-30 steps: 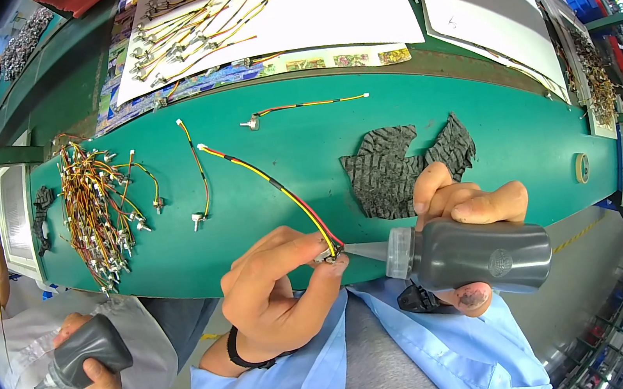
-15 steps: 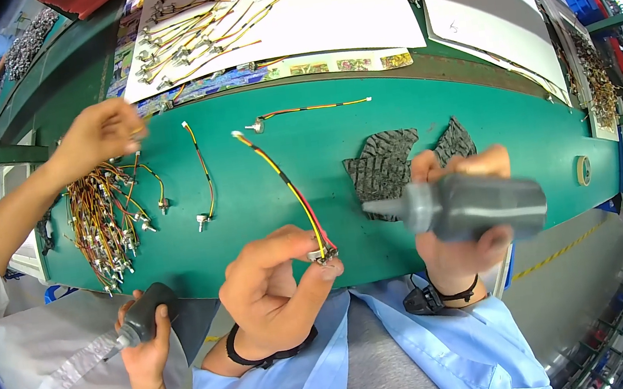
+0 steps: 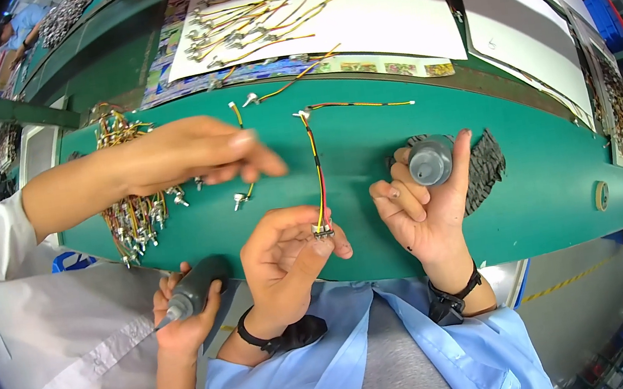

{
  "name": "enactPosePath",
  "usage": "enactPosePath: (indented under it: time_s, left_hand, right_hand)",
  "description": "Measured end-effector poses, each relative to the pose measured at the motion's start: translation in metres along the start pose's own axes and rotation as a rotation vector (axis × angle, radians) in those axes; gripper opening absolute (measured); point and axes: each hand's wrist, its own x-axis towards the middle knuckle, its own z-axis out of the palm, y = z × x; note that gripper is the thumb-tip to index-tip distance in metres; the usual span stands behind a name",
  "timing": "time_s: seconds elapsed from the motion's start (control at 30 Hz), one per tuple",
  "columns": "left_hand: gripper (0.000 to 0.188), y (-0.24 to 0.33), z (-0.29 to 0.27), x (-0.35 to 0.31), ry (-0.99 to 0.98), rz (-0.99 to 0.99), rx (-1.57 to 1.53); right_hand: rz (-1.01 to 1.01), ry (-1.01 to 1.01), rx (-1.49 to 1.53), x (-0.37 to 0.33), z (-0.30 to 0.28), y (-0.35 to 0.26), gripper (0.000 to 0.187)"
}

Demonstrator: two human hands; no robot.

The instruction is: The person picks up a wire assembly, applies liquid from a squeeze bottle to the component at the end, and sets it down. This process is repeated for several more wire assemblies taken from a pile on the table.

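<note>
Left hand (image 3: pixel 280 255): pinched one wired part (image 3: pixel 324 233), leads upward, over the green table (image 3: pixel 543 164).
Right hand (image 3: pixel 434 218): closed around a dark bottle (image 3: pixel 436 150), apart from that part.
White sheet (image 3: pixel 390 15): bore other wired parts (image 3: pixel 234 38), seemingly finished.
Heap (image 3: pixel 135 232): apparently undone.

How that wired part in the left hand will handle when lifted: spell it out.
The wired part is probably light, since the left hand pinches it by its small base. Its thin wires look bendy but perhaps slightly springy, extending in only a gentle curve.
</note>
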Motion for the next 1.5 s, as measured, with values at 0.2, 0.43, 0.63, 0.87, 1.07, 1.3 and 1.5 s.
enactPosePath:
  time_s: [0.2, 0.43, 0.63, 0.87, 1.07, 1.3, 1.5]
  left_hand:
    - [0.029, 0.003, -0.015, -0.005, 0.046, -0.024, -0.028]
    - [0.034, 0.012, -0.005, 0.002, 0.179, 0.032, -0.108]
    - [0.020, 0.002, -0.022, -0.020, -0.370, -0.091, 0.381]
    - [0.015, -0.032, -0.058, -0.050, -0.537, -0.105, 0.667]
    - [0.021, -0.024, -0.088, -0.076, -0.294, -0.075, 0.686]
    - [0.024, -0.021, -0.106, -0.083, 0.250, 0.103, 1.023]
    - [0.078, -0.013, -0.102, -0.056, 0.314, 0.336, 1.046]
  right_hand:
    - [0.092, 0.114, -0.004, 0.004, 0.001, 0.016, 0.081]
    - [0.110, 0.094, -0.013, 0.008, 0.006, 0.024, 0.081]
    - [0.153, 0.010, -0.064, 0.010, -0.005, 0.031, 0.078]
    - [0.287, 0.006, -0.038, 0.015, -0.032, 0.033, 0.072]
    - [0.466, 0.079, 0.064, 0.021, -0.049, 0.039, 0.067]
    - [0.524, 0.098, 0.193, 0.021, -0.052, 0.042, 0.063]
    - [0.507, 0.100, 0.269, 0.013, -0.046, 0.048, 0.062]
